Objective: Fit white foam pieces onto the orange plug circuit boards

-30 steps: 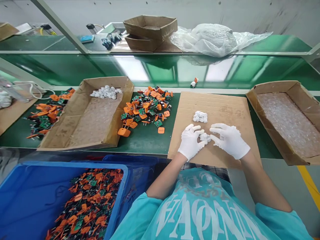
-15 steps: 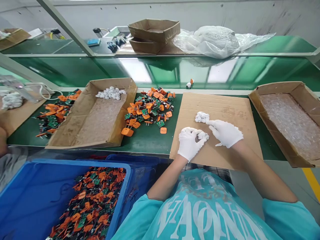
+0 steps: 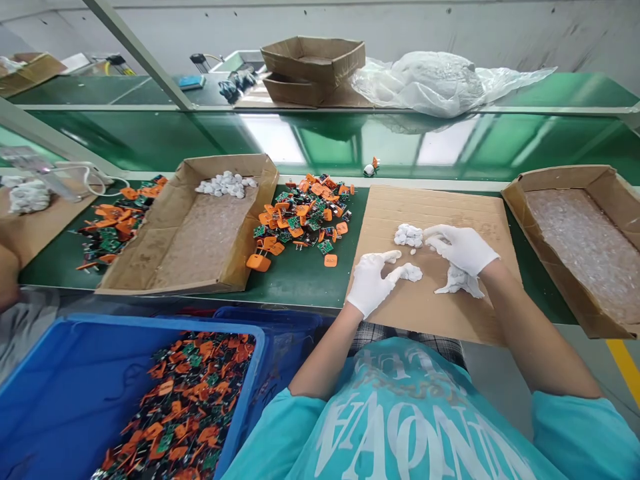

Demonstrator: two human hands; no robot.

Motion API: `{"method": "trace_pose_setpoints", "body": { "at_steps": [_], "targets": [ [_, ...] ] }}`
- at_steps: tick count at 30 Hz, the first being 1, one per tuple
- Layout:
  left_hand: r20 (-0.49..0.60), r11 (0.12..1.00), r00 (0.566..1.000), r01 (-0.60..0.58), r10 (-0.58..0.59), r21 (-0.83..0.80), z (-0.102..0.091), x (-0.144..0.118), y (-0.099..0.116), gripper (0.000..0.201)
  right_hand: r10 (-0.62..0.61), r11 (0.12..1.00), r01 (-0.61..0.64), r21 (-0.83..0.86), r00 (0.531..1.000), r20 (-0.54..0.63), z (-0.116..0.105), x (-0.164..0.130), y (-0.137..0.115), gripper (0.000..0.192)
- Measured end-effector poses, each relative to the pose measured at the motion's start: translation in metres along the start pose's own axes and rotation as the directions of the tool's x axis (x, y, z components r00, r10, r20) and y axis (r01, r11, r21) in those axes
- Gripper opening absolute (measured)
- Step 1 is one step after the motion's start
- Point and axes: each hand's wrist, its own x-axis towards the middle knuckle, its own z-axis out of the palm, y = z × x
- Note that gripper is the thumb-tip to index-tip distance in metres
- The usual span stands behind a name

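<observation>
2 little clumps of white caps: 1 clump [image 3: 409,235] lies on the cardboard, the other [image 3: 412,272] sits pinched at fingertips.

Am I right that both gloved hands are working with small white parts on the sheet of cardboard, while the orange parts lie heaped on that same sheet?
Not quite. The head view shows the orange parts heaped on the green bench, left of the cardboard sheet. The left hand and right hand do handle the white parts there.

- There is only one view, from a camera on the person's head.
- It looks forward and down, over the person's chest, at the cardboard sheet [image 3: 430,313] close below.
- It faces the green conveyor belt [image 3: 320,143] farther ahead.
</observation>
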Motion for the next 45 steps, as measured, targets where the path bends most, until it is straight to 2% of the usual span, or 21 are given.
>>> {"method": "trace_pose_setpoints", "body": {
  "at_steps": [5,7,10,12,14,15,18,20,23,26,29,31,32,34,37,41,43,45],
  "targets": [
    [0.016,0.998,1.000,0.009,-0.010,0.064,-0.001,0.003,0.000,0.034,0.004,0.998,-0.005,-0.065,1.000,-0.013,0.004,0.002,-0.001,0.032],
    [0.004,0.990,1.000,-0.014,0.013,0.143,-0.004,0.009,0.004,0.036,-0.002,0.994,-0.001,-0.108,1.000,-0.025,0.007,0.005,-0.004,0.035],
    [0.003,0.945,0.996,-0.085,0.088,0.315,-0.006,0.029,0.014,0.045,-0.064,0.972,0.066,-0.226,0.998,0.017,0.013,0.013,-0.006,0.039],
    [0.060,0.904,0.986,-0.164,0.153,0.394,-0.004,0.049,0.019,0.059,-0.108,0.949,0.112,-0.295,0.994,0.029,0.017,0.019,-0.007,0.036],
    [0.182,0.875,0.963,-0.260,0.201,0.409,0.002,0.069,0.020,0.082,-0.143,0.933,0.140,-0.330,0.990,0.014,0.020,0.022,-0.009,0.030],
    [0.253,0.869,0.944,-0.301,0.213,0.392,0.006,0.077,0.018,0.087,-0.154,0.930,0.149,-0.337,0.988,0.014,0.021,0.023,-0.009,0.028],
    [0.375,0.891,0.908,-0.318,0.188,0.323,0.014,0.092,0.006,0.075,-0.132,0.932,0.129,-0.339,0.991,0.014,0.020,0.020,-0.011,0.020],
    [0.373,0.905,0.907,-0.312,0.194,0.288,0.016,0.094,-0.001,0.065,-0.103,0.946,0.100,-0.309,0.995,0.008,0.018,0.016,-0.009,0.017],
    [0.324,0.914,0.920,-0.312,0.222,0.259,0.016,0.093,-0.007,0.061,-0.107,0.975,0.102,-0.196,0.994,-0.017,0.013,0.011,-0.003,0.013],
    [0.296,0.917,0.930,-0.300,0.219,0.262,0.017,0.093,-0.007,0.062,-0.113,0.992,0.119,0.036,0.983,-0.144,0.005,0.004,0.008,0.011],
    [0.300,0.907,0.931,-0.298,0.207,0.299,0.015,0.091,-0.009,0.065,-0.018,0.902,0.143,0.408,0.955,-0.295,-0.003,-0.011,0.027,0.025],
    [0.302,0.914,0.931,-0.294,0.207,0.279,0.011,0.089,-0.010,0.072,0.050,0.814,0.166,0.556,0.935,-0.352,-0.006,-0.028,0.044,0.034],
    [0.290,0.923,0.934,-0.287,0.210,0.256,0.008,0.087,-0.009,0.076,0.059,0.808,0.184,0.559,0.920,-0.388,-0.006,-0.038,0.053,0.034],
    [0.221,0.937,0.952,-0.261,0.210,0.234,0.002,0.082,-0.004,0.080,0.030,0.863,0.210,0.460,0.887,-0.461,-0.002,-0.061,0.072,0.028],
    [0.128,0.939,0.967,-0.247,0.221,0.239,0.000,0.069,0.016,0.071,-0.010,0.926,0.196,0.322,0.866,-0.500,0.012,-0.095,0.093,0.028],
    [0.334,0.944,0.912,-0.298,0.238,0.141,0.017,0.046,0.050,0.062,0.097,0.916,0.109,0.387,0.874,-0.476,0.036,-0.124,0.103,0.033],
    [0.426,0.960,0.886,-0.253,0.182,0.117,0.029,0.037,0.061,0.058,0.143,0.900,0.082,0.429,0.873,-0.466,0.045,-0.129,0.103,0.034],
    [0.468,0.976,0.876,-0.186,0.112,0.115,0.039,0.032,0.065,0.052,0.161,0.888,0.080,0.453,0.869,-0.468,0.050,-0.131,0.103,0.033]
  ]
}}
